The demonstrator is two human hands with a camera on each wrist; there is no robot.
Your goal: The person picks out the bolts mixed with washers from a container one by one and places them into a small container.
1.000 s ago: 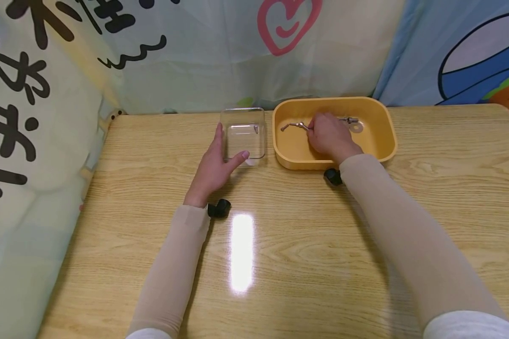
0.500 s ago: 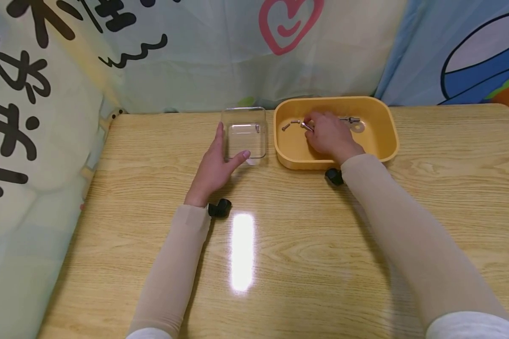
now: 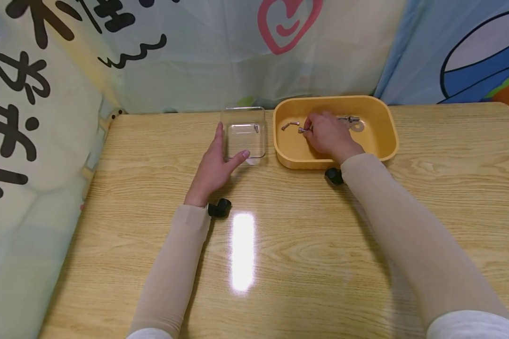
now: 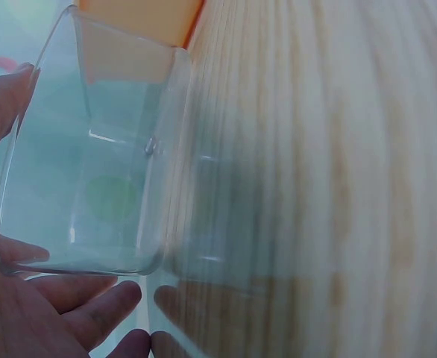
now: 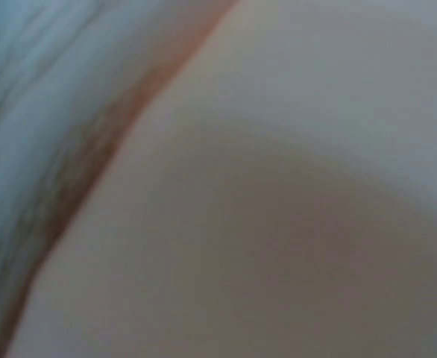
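My left hand (image 3: 213, 170) is spread around the near left corner of a clear plastic box (image 3: 245, 155). Its thumb lies along the near side and its straight fingers along the left side. A small silver screw (image 3: 256, 128) lies inside the box. Over the yellow tray (image 3: 388, 141), my right hand (image 3: 328, 134) reaches in and pinches a silver bolt (image 3: 300, 130), whose head sticks out left of the fingertips. Two small screws (image 3: 290, 125) lie left of that hand. The right wrist view is a blur. In the left wrist view, the box (image 4: 114, 186) stands beside the fingers.
Behind the right hand, more silver hardware (image 3: 351, 119) and a pale round washer-like disc (image 3: 357, 126) lie in the tray, partly hidden. Both containers stand near the back edge of the wooden table (image 3: 288, 245). A printed curtain (image 3: 195, 70) hangs directly behind.
My right fingers have shifted slightly within the tray. The bolt at the fingertips has moved away from the two small screws and turned flatter. My left hand and the box stay put.
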